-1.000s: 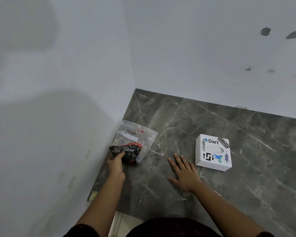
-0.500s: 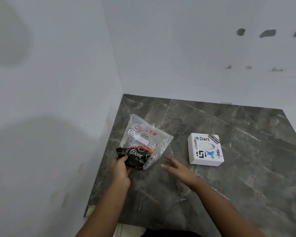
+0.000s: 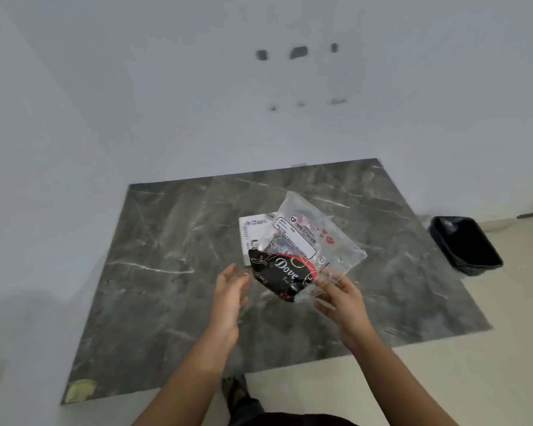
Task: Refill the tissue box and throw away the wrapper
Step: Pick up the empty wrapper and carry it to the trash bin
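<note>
A clear plastic tissue wrapper (image 3: 326, 241) with a white label is lifted above the dark marble slab (image 3: 166, 272). A black and red Dove packet (image 3: 279, 272) sits at the wrapper's lower end. My right hand (image 3: 340, 298) pinches the wrapper's lower right corner. Just left of the Dove packet, my left hand (image 3: 228, 292) is held with fingers apart and palm turned toward it, gripping nothing that I can see. The white tissue box (image 3: 253, 233) with stickers lies on the slab behind the wrapper, mostly hidden by it.
A black bin (image 3: 465, 244) lined with a dark bag stands on the pale floor right of the slab. White walls close the back and left sides. A yellowish patch (image 3: 80, 390) marks the slab's near left corner.
The wrapper has been lifted off the slab's left side and carried right, in front of the tissue box. My right hand has taken hold of it and my left hand has let go. The view swung right.
</note>
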